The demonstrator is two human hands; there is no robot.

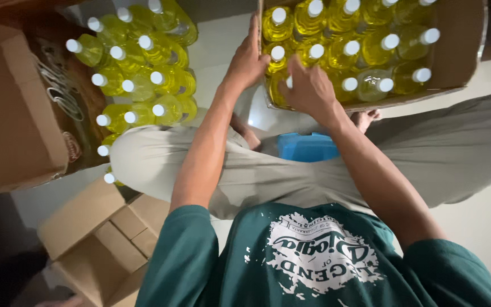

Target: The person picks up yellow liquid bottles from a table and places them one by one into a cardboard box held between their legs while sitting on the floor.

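The left hand (pixel 246 62) is gripping the near edge of the brown cardboard box (pixel 461 51). The right hand (pixel 308 88) is reaching inside, its fingers (pixel 294 63) curling around a white-capped yellow plastic bottle (pixel 279 57) in the box's near corner.

Green printed tee (pixel 313 256) (short sleeves), beige trousers (pixel 268 170).

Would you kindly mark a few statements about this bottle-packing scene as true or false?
1. Both hands reach into the cardboard box of yellow bottles. True: left hand, right hand.
2. The bottle caps are red. False: they are white.
3. A second group of yellow bottles stands outside that box. True.
4. The person wears a white shirt. False: it is a dark green shirt.
5. The blue object lies inside the box. False: it sits by the person's legs.
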